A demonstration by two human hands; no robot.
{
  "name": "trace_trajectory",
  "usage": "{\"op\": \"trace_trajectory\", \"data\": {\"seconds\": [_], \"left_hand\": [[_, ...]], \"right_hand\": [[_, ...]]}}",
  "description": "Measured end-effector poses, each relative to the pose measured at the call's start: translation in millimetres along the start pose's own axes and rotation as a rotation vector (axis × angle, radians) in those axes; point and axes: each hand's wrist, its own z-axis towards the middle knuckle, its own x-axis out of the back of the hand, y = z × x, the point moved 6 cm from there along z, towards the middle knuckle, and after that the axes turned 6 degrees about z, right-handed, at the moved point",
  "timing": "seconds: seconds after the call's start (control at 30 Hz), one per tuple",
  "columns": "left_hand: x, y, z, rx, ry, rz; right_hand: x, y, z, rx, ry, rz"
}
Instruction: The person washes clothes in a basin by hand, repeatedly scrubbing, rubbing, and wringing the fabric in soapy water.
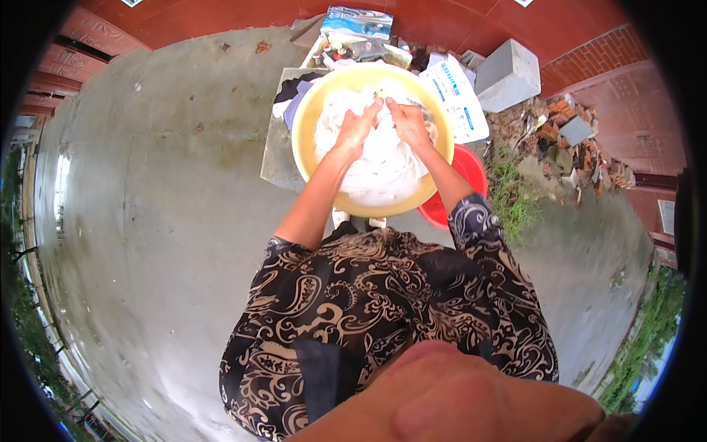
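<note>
A large yellow plastic basin (pixel 304 141) sits before me on a grey slab (pixel 279 160). Wet-looking white cloth (pixel 381 166) fills much of it, very bright in the light. My left hand (pixel 356 130) and my right hand (pixel 410 122) are both inside the basin, gripping the cloth near its far side with the thumbs close together. A small yellowish patch shows just past the thumb tips; what it is I cannot tell. Patterned fabric (pixel 428 119) lies by the basin's right inner wall. Purple cloth (pixel 295 105) and black cloth (pixel 298 85) rest on the slab at the left.
A red plastic tub (pixel 472 171) stands low at the right, partly under the basin. Beyond are a white printed sack (pixel 455 102), a concrete block (pixel 508 77), small bottles (pixel 334 54) and a blue printed box (pixel 358 23). Brick rubble (pixel 558 124) and weeds (pixel 511 201) lie right, before a red wall (pixel 243 15).
</note>
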Motion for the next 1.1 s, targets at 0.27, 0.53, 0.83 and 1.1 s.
{"op": "trace_trajectory", "data": {"seconds": [0.27, 0.53, 0.83, 1.1], "left_hand": [[17.6, 55.9, -8.0, -0.151, -0.199, 0.427], [34.0, 80.5, 4.2, -0.360, -0.258, 0.300], [-0.5, 62.7, -0.7, 0.049, -0.346, -0.399], [-18.6, -24.0, 8.7, -0.016, 0.115, -0.162]], "right_hand": [[17.8, -58.2, -25.1, 0.311, -0.291, -0.142], [58.6, -22.5, -22.4, 0.044, -0.210, -0.022], [37.2, -50.6, -12.6, -0.162, -0.027, 0.725], [-17.3, -41.5, -35.0, 0.266, 0.227, 0.053]]}}
